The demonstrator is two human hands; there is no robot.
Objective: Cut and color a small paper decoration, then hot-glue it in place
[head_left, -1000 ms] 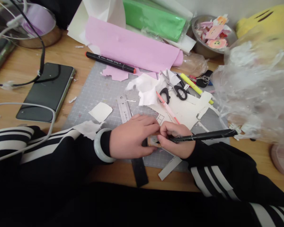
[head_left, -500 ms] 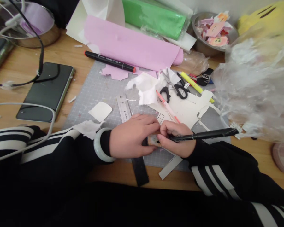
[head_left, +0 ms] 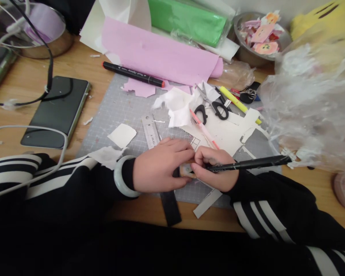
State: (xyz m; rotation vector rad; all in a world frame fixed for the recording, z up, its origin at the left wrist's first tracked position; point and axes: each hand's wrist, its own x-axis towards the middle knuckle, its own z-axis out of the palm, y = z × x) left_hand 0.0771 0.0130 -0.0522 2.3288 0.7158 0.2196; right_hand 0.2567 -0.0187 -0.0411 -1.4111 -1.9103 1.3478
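My right hand point(head_left: 214, 166) is closed round a slim black pen point(head_left: 250, 163), its tip hidden behind the thumb. Under that hand lies a small pale piece of paper point(head_left: 186, 170) with orange-brown edges and a faint mark on it. My left hand point(head_left: 163, 165) has its thumb and forefinger at either edge of this piece, holding it. Partly below the left hand are a steel ruler point(head_left: 150, 132) and a flat black strip point(head_left: 171, 209). A pink pen point(head_left: 204, 129) lies just beyond the right hand.
A grey cutting mat point(head_left: 103, 119) carries scissors point(head_left: 208, 105), a yellow highlighter point(head_left: 237, 100), a black marker point(head_left: 132, 74) and paper scraps. Behind are a pink sheet point(head_left: 161, 50) and a metal bowl point(head_left: 238, 42) of cutouts. A phone point(head_left: 57, 111) and crumpled clear plastic point(head_left: 310, 107) flank the mat.
Almost nothing differs. The right hand and pen have shifted very slightly, and the left hand keeps its place on the small piece of paper.
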